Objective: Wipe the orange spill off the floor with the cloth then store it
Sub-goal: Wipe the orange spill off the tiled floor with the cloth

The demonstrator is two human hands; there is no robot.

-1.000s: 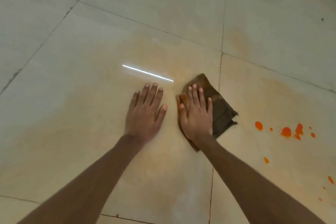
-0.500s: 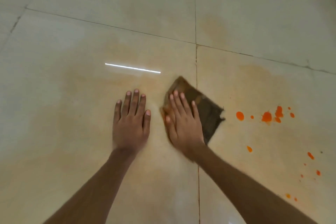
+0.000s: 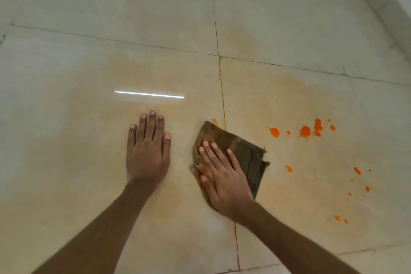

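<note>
Brown cloth (image 3: pixel 242 151) lies under the flat right hand (image 3: pixel 224 178); left hand (image 3: pixel 148 153) rests flat on floor (image 3: pixel 66 140), orange drops (image 3: pixel 304 131) right.

You have no readable text, label, brand, number or sign anywhere in view. The glossy beige tiled floor (image 3: pixel 89 162) carries no writing, and the folded brown cloth (image 3: pixel 249 155) under your right hand (image 3: pixel 224 180) shows no tag or print that can be made out.
</note>
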